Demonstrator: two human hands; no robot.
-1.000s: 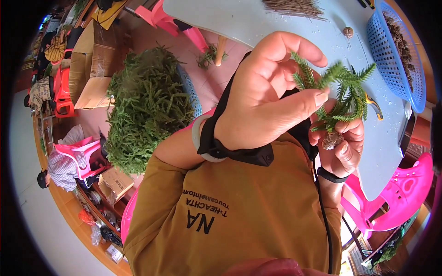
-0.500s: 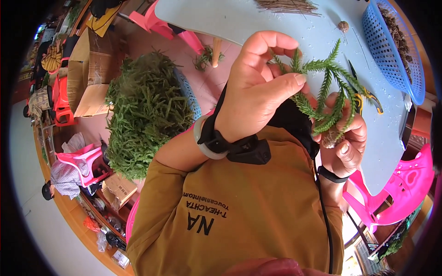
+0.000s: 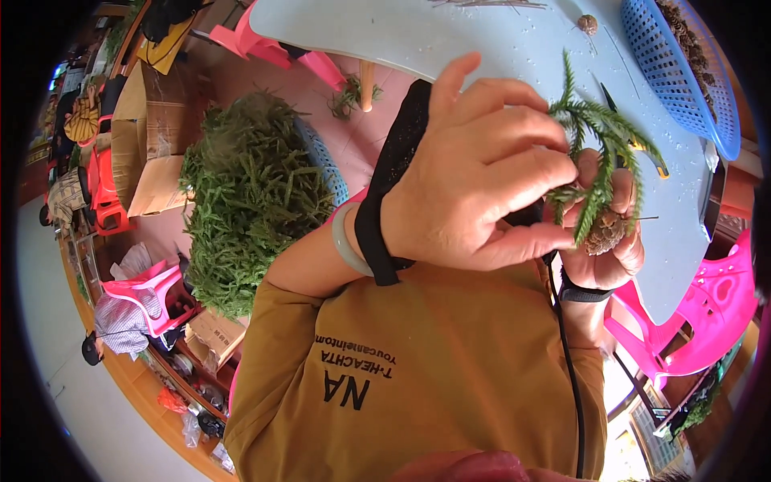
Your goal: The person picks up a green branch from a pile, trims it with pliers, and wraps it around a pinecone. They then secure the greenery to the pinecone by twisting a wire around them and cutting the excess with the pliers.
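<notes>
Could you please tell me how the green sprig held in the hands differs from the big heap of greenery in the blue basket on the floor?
The green sprig is one small branching piece; the heap of greenery is a large dense mound of many. The sprig is held up over the pale blue table, gripped by the right hand and pinched by the left hand; the heap rests untouched in its blue basket. Both look like the same needle-leaved green plant.

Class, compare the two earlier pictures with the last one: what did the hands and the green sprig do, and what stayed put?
The left hand slid down the green sprig, baring its top. The right hand kept hold of the brown root end. The pile of greens and blue basket stayed put.
</notes>
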